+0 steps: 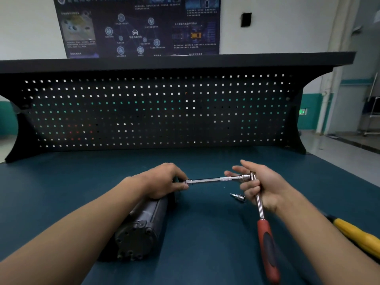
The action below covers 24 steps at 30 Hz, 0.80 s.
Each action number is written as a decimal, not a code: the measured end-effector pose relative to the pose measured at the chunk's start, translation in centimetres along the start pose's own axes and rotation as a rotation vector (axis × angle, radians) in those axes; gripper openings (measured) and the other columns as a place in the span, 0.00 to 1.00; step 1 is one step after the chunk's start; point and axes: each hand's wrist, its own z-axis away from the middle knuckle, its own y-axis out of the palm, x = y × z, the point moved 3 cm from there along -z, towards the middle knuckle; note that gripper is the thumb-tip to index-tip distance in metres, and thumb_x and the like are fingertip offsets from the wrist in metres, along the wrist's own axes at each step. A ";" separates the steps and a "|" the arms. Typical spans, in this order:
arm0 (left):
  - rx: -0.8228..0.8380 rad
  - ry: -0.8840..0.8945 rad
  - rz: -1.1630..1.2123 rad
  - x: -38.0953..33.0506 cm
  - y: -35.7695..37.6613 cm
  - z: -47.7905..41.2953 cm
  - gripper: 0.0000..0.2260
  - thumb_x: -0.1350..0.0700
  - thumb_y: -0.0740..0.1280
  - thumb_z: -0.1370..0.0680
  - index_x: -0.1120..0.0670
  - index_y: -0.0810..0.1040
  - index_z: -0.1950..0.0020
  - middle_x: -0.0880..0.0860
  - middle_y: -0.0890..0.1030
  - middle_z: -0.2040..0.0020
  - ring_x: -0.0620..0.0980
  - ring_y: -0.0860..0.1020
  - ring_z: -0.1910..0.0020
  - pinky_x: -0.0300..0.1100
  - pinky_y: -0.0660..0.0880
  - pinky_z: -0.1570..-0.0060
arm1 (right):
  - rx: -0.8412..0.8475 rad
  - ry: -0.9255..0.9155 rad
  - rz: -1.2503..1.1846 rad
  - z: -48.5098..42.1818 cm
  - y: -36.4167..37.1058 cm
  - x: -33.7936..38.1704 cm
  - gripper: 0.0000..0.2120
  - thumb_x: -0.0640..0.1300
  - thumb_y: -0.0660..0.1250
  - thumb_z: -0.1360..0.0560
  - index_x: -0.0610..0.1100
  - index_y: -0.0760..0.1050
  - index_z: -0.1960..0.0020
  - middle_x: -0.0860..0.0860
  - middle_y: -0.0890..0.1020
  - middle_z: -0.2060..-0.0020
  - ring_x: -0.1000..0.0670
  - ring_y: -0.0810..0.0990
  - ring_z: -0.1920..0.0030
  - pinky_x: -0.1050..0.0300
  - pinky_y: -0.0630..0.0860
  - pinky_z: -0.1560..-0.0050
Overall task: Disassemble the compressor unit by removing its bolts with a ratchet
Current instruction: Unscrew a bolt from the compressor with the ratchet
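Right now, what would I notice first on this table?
The shiny ratchet with its red handle, held in the right hand mid-table, its long bar reaching across to the left hand. That hand grips the dark compressor lying front-left. A yellow-handled tool peeks in far right.

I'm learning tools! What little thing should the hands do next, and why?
Probably swing the ratchet by its red handle to loosen a bolt: the extension bar reaches the far end of the compressor, where the left hand steadies it, and the right hand holds the ratchet.

Bench bears compressor, socket, perhaps hammer.
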 end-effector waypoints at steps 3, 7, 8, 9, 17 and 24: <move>0.028 -0.030 -0.107 -0.4 -0.4 0.1 0.11 0.45 0.67 0.21 0.50 0.83 0.50 0.47 0.82 0.55 0.50 0.78 0.51 0.48 0.75 0.47 | 0.059 0.060 -0.165 -0.1 -0.1 -0.3 0.10 0.42 0.62 0.19 0.39 0.73 0.58 0.47 0.81 0.64 0.59 0.62 0.83 0.71 0.58 0.85; 0.023 0.004 -0.255 -2.4 -0.2 -0.4 0.20 0.38 0.66 0.24 0.45 0.75 0.36 0.47 0.79 0.43 0.50 0.76 0.43 0.44 0.73 0.43 | 0.034 0.113 -0.307 -0.7 -0.4 -0.8 0.14 0.42 0.60 0.17 0.39 0.71 0.61 0.48 0.77 0.67 0.59 0.64 0.83 0.68 0.59 0.87; 0.023 0.027 -0.263 -3.2 0.1 -0.8 0.21 0.36 0.64 0.23 0.44 0.72 0.33 0.46 0.78 0.40 0.50 0.76 0.42 0.45 0.73 0.42 | 0.033 0.113 -0.325 -0.7 -0.4 -0.8 0.14 0.42 0.60 0.17 0.40 0.71 0.61 0.48 0.77 0.67 0.58 0.65 0.83 0.68 0.60 0.87; 0.031 0.050 -0.264 -4.0 0.7 -1.3 0.21 0.36 0.62 0.22 0.43 0.71 0.32 0.46 0.78 0.39 0.50 0.76 0.41 0.46 0.74 0.42 | 0.031 0.112 -0.343 -0.8 -0.4 -0.8 0.15 0.43 0.60 0.17 0.40 0.71 0.61 0.47 0.76 0.67 0.58 0.66 0.83 0.68 0.60 0.86; 0.068 -0.025 -0.197 -4.3 2.8 -2.3 0.12 0.40 0.56 0.17 0.47 0.66 0.52 0.49 0.76 0.55 0.56 0.74 0.54 0.47 0.66 0.56 | 0.041 0.121 -0.476 -0.7 -0.3 -0.6 0.17 0.46 0.62 0.17 0.40 0.70 0.63 0.46 0.76 0.70 0.58 0.66 0.83 0.69 0.61 0.86; 0.035 -0.088 -0.078 -4.2 2.5 -2.5 0.19 0.39 0.53 0.17 0.48 0.63 0.62 0.47 0.70 0.64 0.44 0.68 0.66 0.46 0.63 0.59 | -0.055 0.009 -0.862 0.1 0.2 -0.3 0.16 0.39 0.50 0.16 0.34 0.73 0.54 0.38 0.79 0.63 0.49 0.76 0.77 0.62 0.72 0.78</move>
